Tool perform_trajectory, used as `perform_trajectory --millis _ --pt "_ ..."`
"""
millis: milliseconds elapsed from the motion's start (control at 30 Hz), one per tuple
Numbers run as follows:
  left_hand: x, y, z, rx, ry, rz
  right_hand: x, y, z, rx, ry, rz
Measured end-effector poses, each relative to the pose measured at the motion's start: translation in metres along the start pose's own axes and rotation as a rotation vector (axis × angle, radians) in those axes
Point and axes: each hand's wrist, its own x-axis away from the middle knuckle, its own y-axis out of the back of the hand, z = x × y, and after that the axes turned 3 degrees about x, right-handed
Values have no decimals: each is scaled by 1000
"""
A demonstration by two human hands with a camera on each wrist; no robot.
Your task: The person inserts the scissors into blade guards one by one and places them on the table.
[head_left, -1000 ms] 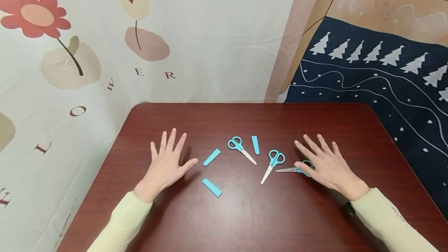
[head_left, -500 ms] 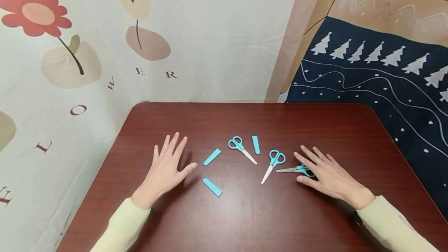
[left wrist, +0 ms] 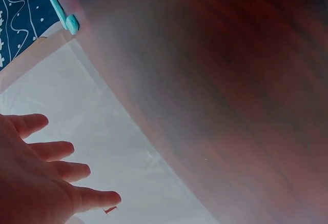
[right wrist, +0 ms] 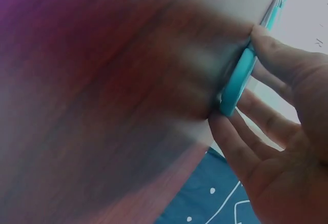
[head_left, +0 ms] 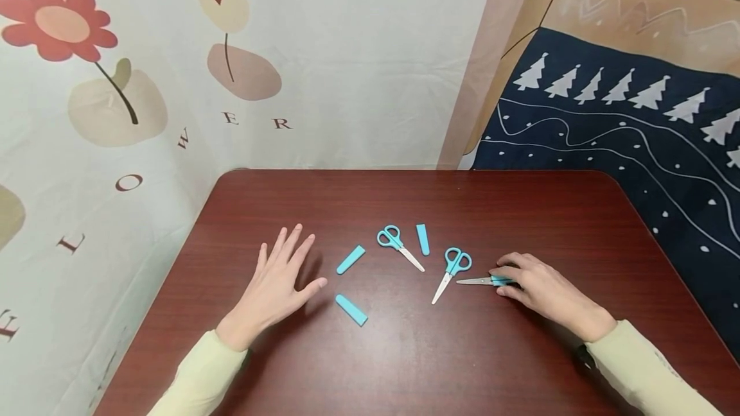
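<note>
Left hand (head_left: 272, 289) spreads wide; right hand (head_left: 545, 289) apparently pinches scissors (head_left: 487, 281) by the handle (right wrist: 239, 80); fingers (right wrist: 231, 141) belong off the blade (head_left: 473, 282).

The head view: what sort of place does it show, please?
Probably an indoor corner arranged for tabletop handwork: a reddish-brown wood-grain table stands before a white flower-print backdrop, with a navy tree-print backdrop at the picture's right.
</note>
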Motion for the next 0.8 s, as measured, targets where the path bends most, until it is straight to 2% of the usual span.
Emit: perform_trajectory --millis 133,300,400,600,800 --pt "1 -1 0 -5 -15 0 -2 0 1 -20 -2 -24" --pt "0 -2 -2 10 -37 13 -3 4 2 -2 -35 2" --pt "-1 -2 -5 16 -70 27 -3 6 0 28 -69 18" --pt "-5 -5 -9 18 -171 51 0 12 -4 32 -114 -3" --pt "-6 -8 -12 102 -313 89 0 16 -6 47 -82 -96"
